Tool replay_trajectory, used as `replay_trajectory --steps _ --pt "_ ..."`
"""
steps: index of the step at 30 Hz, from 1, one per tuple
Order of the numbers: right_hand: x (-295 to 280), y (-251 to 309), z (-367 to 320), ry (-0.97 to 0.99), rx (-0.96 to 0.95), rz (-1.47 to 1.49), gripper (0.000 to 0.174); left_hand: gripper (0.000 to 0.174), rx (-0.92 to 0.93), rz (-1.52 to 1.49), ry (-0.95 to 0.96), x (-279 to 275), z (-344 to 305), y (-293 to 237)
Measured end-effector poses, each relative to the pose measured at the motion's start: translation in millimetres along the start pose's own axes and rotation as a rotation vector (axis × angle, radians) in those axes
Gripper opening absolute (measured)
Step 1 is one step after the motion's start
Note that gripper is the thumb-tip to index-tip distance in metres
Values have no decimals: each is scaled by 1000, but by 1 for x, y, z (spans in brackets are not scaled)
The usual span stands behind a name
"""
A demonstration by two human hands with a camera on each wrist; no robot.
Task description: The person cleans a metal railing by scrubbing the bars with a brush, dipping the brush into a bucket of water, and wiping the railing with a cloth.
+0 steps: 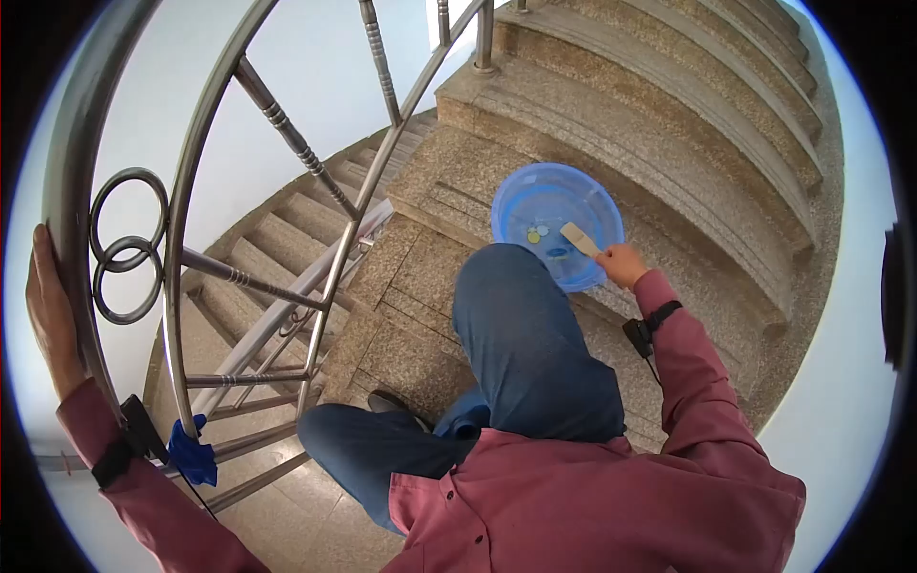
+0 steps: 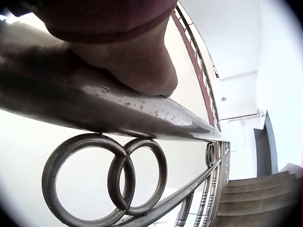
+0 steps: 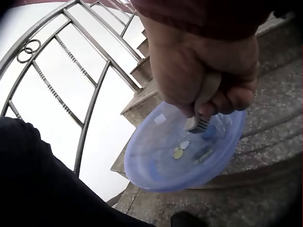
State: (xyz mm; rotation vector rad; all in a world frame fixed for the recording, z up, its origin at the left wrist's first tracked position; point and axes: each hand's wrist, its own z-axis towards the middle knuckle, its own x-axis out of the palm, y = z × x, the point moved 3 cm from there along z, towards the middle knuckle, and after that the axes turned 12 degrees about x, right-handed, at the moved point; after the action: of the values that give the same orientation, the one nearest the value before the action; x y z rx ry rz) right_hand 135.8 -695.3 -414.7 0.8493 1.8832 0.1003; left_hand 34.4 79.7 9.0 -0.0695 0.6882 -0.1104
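My right hand (image 1: 623, 266) grips the handle of a pale brush (image 1: 579, 240), its fingers curled round it. Short bristles show at the end of the brush (image 3: 198, 126) in the right wrist view. Brush and hand are over a translucent blue basin (image 1: 511, 191) standing on the stair. Small yellow and whitish round patches show on the basin's bottom. Far to the left, my left hand (image 1: 50, 320) rests along the metal handrail (image 1: 72, 143) with its fingers extended. In the left wrist view, the heel of that hand lies on top of the rail; its fingers are hidden there.
A blue cloth (image 1: 194, 455) hangs on the railing below my left wrist. Stone steps (image 1: 659, 91) curve upward beyond the basin, and lower steps (image 1: 253, 248) descend behind the balusters. My bent knee (image 1: 521, 296) is close to the basin's near side.
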Motion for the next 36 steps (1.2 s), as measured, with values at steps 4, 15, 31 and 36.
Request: replay_trajectory --steps 4,15,31,36 --pt "21 -61 100 -240 -351 -264 31 47 534 638 107 -3 -3 9" --pt "-33 -130 200 -136 -1 650 46 53 69 67 124 -29 -4 -82" --pt "-73 -94 158 -355 62 590 65 24 -512 355 -2 -104 -326 -1" --pt "-82 91 48 -267 -164 782 62 48 -649 517 121 -63 -372 -7"
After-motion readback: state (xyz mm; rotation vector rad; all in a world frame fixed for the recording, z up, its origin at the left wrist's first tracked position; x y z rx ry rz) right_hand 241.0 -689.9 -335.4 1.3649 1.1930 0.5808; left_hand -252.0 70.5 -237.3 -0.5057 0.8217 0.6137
